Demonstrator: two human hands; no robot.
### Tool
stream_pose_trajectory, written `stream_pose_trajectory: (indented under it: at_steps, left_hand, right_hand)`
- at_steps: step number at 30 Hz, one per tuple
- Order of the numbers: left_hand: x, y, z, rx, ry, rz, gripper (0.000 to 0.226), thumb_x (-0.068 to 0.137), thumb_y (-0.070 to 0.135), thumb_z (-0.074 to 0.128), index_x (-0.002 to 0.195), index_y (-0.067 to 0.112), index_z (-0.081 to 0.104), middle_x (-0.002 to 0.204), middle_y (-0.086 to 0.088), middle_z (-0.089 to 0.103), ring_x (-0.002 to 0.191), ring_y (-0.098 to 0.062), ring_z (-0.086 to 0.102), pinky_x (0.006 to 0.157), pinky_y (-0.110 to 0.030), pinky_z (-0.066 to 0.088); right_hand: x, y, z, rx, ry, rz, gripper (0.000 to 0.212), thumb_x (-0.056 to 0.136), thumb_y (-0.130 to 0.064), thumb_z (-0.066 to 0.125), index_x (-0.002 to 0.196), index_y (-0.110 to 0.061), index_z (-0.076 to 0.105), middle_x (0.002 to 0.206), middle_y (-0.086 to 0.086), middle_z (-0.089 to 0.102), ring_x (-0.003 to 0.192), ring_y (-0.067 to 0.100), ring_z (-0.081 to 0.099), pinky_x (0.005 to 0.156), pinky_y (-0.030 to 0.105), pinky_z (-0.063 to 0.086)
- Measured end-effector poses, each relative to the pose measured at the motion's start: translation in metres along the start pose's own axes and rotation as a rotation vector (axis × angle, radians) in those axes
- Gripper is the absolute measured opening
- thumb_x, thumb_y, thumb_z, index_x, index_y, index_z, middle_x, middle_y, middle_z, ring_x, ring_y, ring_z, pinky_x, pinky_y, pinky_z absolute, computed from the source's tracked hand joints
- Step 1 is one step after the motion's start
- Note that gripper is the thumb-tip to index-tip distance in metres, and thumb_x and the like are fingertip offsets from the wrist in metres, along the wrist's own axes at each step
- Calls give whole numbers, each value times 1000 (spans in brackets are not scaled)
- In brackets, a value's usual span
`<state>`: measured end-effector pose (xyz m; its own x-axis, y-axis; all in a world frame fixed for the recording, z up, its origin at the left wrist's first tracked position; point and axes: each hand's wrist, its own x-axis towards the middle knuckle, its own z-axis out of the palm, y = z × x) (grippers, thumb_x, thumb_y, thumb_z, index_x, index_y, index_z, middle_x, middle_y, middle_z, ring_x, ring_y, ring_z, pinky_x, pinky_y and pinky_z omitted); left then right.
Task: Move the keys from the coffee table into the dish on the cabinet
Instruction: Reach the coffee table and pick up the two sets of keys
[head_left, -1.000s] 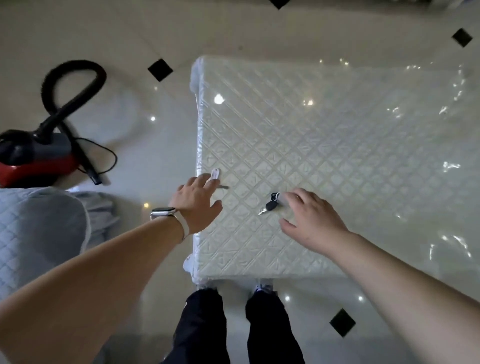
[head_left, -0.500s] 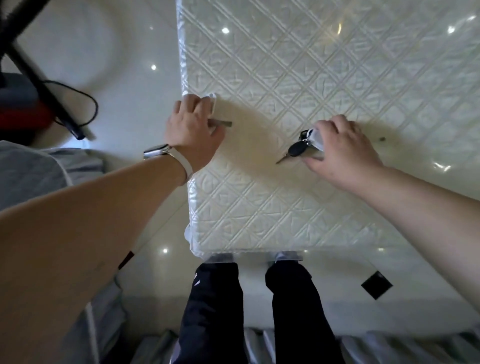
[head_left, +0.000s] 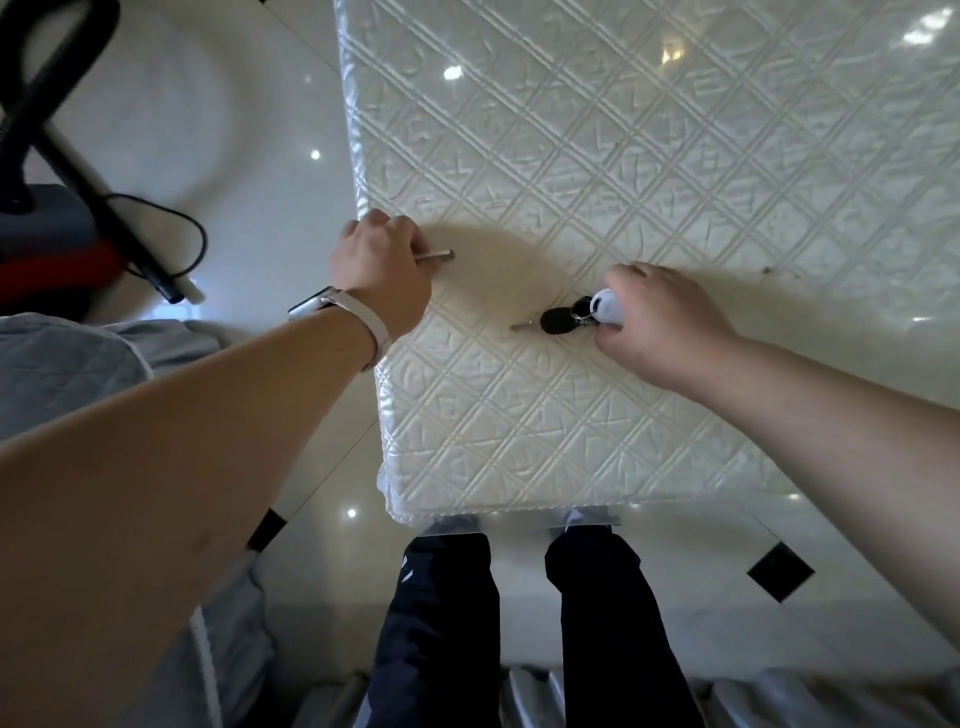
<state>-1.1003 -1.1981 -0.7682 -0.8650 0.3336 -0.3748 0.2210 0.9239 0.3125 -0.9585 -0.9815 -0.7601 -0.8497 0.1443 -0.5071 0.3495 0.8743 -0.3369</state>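
The person is bending over the tabletop, which is wearing a white quilted cover under clear plastic. The left hand is closing around a single key near the left edge of the tabletop; only the metal blade is sticking out from the fingers toward the middle of the tabletop. The right hand is pinching a bunch of keys by its white fob (the fob is half hidden under the fingers), and the black-headed key is pointing toward the left hand. This bunch is lying low over the tabletop, nearer to its front edge than to its middle; I cannot tell if it is touching the cover. A watch with a pale strap is sitting on the left wrist. A red and black vacuum cleaner is standing on the floor, well apart from the left edge of the tabletop.
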Motion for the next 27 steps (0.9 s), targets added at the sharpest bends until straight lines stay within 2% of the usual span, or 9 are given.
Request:
stream_pose_trajectory:
  at_steps: [2, 5, 8, 11, 14, 19, 22, 27]
  left_hand:
    - [-4, -1, 1, 42, -22, 72, 20, 87, 30, 64, 98, 13, 67, 111, -12, 59, 107, -33, 48, 89, -39, 42]
    - [-8, -3, 2, 70, -43, 121, 16, 89, 28, 62, 98, 14, 65, 109, -10, 59, 107, -32, 49, 86, -40, 43]
    - [-10, 1, 3, 116, -73, 95, 19, 92, 29, 56, 102, 13, 61, 112, -11, 58, 110, -32, 48, 87, -41, 43]
    - [-12, 5, 4, 103, -78, 65, 20, 94, 27, 53, 104, 11, 57, 114, -13, 58, 111, -32, 48, 89, -43, 43]
    - [-17, 9, 2, 63, -102, 37, 19, 94, 25, 53, 104, 10, 56, 109, -13, 61, 100, -33, 54, 79, -39, 44]
    - [-39, 27, -21, -176, -109, -57, 21, 92, 27, 55, 108, 15, 62, 107, -6, 64, 93, -28, 59, 74, -33, 46]
    - [-61, 52, -54, -331, -93, -36, 15, 89, 25, 58, 97, 17, 67, 93, -5, 69, 83, -25, 61, 70, -34, 51]
    - [-102, 95, -122, -520, -113, -24, 8, 84, 23, 62, 80, 19, 67, 71, -3, 70, 63, -19, 62, 51, -26, 49]
  right_hand:
    - [-4, -4, 0, 99, -32, 29, 16, 80, -19, 56, 81, -12, 42, 79, 0, 47, 76, 29, 49, 54, 35, 28]
    - [-12, -10, -1, 254, -24, 96, 11, 80, -22, 57, 84, -16, 49, 69, -4, 50, 69, 27, 52, 51, 33, 33]
    - [-21, -18, -3, 378, 24, 144, 6, 79, -23, 59, 84, -21, 55, 70, -1, 60, 67, 24, 56, 55, 33, 42]
    - [-28, -25, -6, 445, 41, 159, 7, 77, -22, 60, 83, -23, 56, 71, -1, 62, 65, 20, 57, 54, 31, 44]
    - [-36, -29, -13, 544, 53, 175, 8, 77, -20, 60, 83, -26, 59, 66, -3, 60, 57, 16, 54, 49, 28, 40]
    - [-56, -36, -33, 705, 89, 200, 10, 74, -18, 62, 83, -22, 63, 64, -4, 57, 51, 12, 45, 45, 25, 35]
    - [-77, -46, -59, 770, 130, 211, 10, 72, -17, 64, 80, -21, 62, 61, -6, 54, 51, 10, 44, 47, 26, 35]
    - [-125, -70, -122, 843, 176, 237, 11, 75, -17, 67, 84, -22, 63, 64, -3, 59, 47, 9, 44, 42, 24, 34]
